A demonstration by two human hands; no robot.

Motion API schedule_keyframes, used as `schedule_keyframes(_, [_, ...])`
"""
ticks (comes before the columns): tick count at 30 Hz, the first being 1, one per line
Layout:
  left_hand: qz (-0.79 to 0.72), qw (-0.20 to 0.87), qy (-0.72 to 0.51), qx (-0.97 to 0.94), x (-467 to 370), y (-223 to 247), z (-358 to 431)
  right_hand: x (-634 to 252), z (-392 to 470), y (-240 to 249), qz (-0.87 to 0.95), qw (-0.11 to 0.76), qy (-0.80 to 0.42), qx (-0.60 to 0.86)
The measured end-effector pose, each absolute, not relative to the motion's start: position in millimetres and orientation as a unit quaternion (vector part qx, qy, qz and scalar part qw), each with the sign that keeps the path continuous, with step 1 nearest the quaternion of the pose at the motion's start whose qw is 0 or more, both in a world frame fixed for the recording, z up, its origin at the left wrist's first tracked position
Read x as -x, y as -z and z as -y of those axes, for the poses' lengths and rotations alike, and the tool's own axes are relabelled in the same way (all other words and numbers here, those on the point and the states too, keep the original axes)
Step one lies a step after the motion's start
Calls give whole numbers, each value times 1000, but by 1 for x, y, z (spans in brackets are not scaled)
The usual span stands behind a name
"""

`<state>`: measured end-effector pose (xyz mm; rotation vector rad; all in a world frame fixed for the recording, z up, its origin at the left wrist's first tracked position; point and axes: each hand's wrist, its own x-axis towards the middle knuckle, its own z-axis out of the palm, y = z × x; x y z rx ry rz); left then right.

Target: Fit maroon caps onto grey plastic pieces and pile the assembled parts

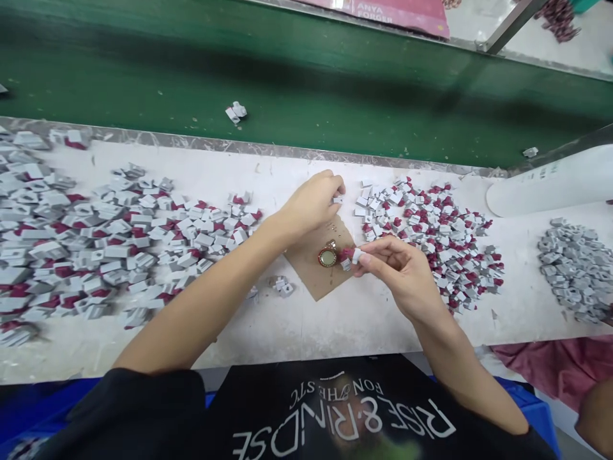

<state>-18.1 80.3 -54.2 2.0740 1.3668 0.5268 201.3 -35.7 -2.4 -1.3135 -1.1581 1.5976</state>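
My left hand [313, 199] is closed in a pinch on a small grey plastic part [338, 200], mostly covered by the fingers. Lower and to the right, my right hand [407, 271] pinches a small grey-and-maroon piece [357, 255] between thumb and fingers. Just left of that piece, a small round dish with a pale centre and reddish rim [327, 257] rests on a brown cardboard sheet [313, 281]. A heap of grey-and-maroon pieces [431, 223] lies beyond my right hand.
Many grey-and-maroon pieces [62, 255] cover the table's left side. A pile of plain grey parts [575, 268] and a white cylinder [550, 179] are at right. A green conveyor belt [306, 96] runs behind, carrying a few grey parts [236, 112]. Someone's arm [596, 418] shows lower right.
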Motion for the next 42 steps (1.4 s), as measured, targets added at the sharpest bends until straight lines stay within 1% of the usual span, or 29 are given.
schedule_keyframes(3, [-549,286,-191,-762,30,57,-81,-199,40,7,445,356,-639,518])
schedule_keyframes(8, [-591,265,-228,-727,45,62,-79,-195,39,17,431,343,-644,531])
schedule_keyframes(14, [-582,278,-242,-725,48,64,-73,-190,39,20,422,339,-649,535])
schedule_keyframes(21, [-582,269,-231,-732,48,59,-68,-190,42,23,434,333,-639,540])
schedule_keyframes(29, [-597,297,-241,-705,49,60,-62,-189,41,23,445,325,-639,536])
schedule_keyframes(42, [-598,312,-204,-709,45,49,-58,-189,42,20,428,326,-644,543])
